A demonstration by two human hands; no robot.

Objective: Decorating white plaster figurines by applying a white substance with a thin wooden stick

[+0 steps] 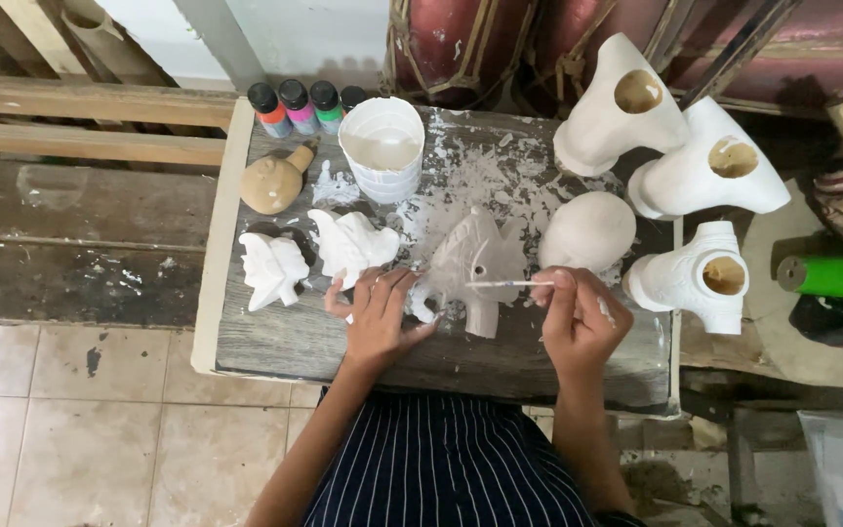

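brush (509,284) lies nearly level in my right hand (578,317), pinched at its rear end, its tip pointing left onto the grey fish figure (475,268). fish stands mid desk (275,342), just left of that hand, its long axis running toward me. my left hand (375,312) grips the fish's near left side, fingers curled on it, so both hands flank it closely. white leaf figures (314,259) crowd the left, a round head (587,231) the right; bare planks lie between the fish and the near edge.
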